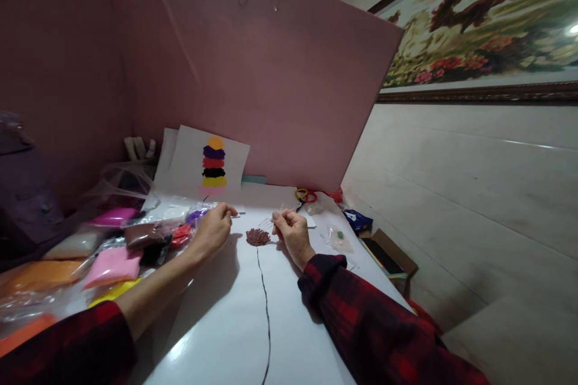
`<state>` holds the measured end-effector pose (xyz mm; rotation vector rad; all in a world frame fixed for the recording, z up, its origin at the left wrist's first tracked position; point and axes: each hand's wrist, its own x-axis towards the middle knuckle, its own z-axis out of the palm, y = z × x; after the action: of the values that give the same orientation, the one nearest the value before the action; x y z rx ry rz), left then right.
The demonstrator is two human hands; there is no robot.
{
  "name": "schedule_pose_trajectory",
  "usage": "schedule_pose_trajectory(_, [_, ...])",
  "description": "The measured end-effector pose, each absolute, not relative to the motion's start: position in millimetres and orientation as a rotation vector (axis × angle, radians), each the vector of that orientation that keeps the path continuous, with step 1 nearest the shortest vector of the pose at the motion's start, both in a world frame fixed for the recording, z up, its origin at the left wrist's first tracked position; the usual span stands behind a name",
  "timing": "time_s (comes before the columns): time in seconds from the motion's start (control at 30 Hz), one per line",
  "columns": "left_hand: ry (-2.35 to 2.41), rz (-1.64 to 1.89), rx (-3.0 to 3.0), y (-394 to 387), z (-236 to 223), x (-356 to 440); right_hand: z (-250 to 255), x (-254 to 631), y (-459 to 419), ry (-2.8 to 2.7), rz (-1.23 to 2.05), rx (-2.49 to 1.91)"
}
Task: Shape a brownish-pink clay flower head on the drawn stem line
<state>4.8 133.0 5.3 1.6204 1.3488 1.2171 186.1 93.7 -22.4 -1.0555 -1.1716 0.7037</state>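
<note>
The brown, ridged, clay-like mound [257,237] lies between the hands, seemingly broadest side to side; it sits just left of the nearer right hand [293,236], its fingers pinching a thin, pronged metallic tool [265,224]; whether the left hand [214,231] holds anything, I cannot tell.

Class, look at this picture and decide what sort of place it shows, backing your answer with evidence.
Probably a craft table in a home: bagged coloured clay or dough, scissors, and a framed horse picture on the wall.
</note>
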Motion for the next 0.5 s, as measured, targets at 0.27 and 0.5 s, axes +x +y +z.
schedule_pose_trajectory(0.27, [1.459,1.036,1.618,143.2,9.0,2.4,-22.8,186.9,96.5,-1.17,0.692,-1.047])
schedule_pose_trajectory(0.5, [1.394,1.07,1.534,134.8,19.8,-2.4,-22.9,187.1,95.7,-1.177,0.674,-1.061])
